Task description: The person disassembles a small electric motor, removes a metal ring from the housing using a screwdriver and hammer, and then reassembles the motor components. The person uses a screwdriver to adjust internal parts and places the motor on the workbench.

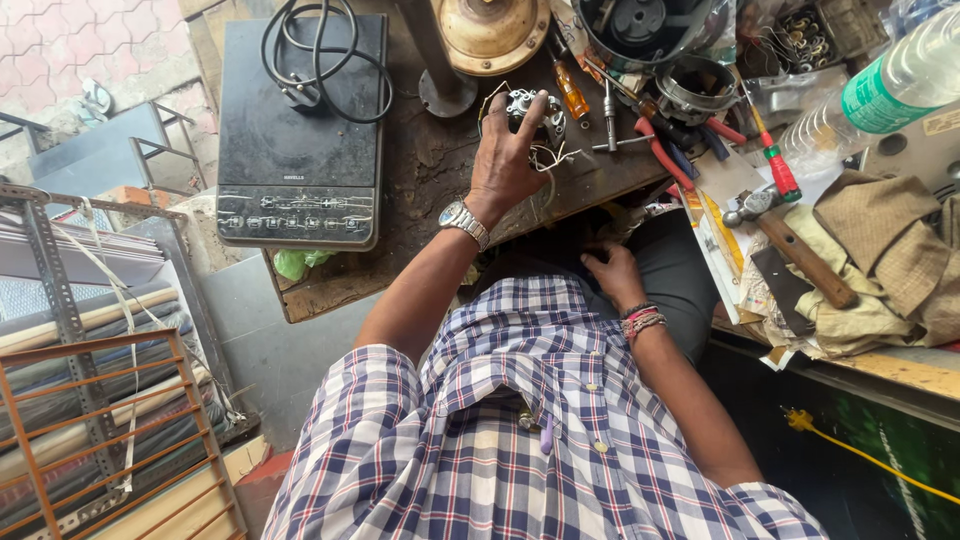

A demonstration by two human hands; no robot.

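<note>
Motor part [530, 112] — small, metal, with thin loose wires — sits at upper centre of the desk [430, 170], left hand [505, 165] gripping its top. Likely heavy, rigid; hold the body, not the wires. Right hand [612, 272] rests curled in the lap — empty, apparently.

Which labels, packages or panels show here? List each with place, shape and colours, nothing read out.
Plastic bottle: far right of the bench, lying tilted, clear, with a green wrap label.
Induction cooktop: left end of the bench, flat black slab, pale-marked control strip along its near edge, a black cord coiled on top.
Printed paper sheets: under the tools, right of the left hand, white with orange.
</note>
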